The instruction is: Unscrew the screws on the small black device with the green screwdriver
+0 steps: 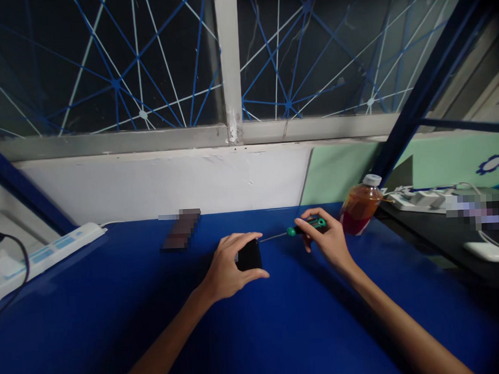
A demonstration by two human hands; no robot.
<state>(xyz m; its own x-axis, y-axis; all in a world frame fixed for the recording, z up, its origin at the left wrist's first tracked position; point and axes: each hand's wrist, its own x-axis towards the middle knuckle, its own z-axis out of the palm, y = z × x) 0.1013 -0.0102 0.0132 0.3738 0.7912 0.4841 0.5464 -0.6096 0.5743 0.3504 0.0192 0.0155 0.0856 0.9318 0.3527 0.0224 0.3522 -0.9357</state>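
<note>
My left hand is wrapped round a small black block-like object resting on the blue table, thumb below it and fingers over the top. My right hand pinches the green-and-black handle of a screwdriver. Its thin metal shaft points left, and the tip reaches the black object's upper right edge. What the black object is exactly, I cannot make out.
A bottle of amber liquid with a white cap stands just right of my right hand. A white power strip lies at the left edge with a black cable. A blurred dark item lies behind. More cables and a white device sit on the right.
</note>
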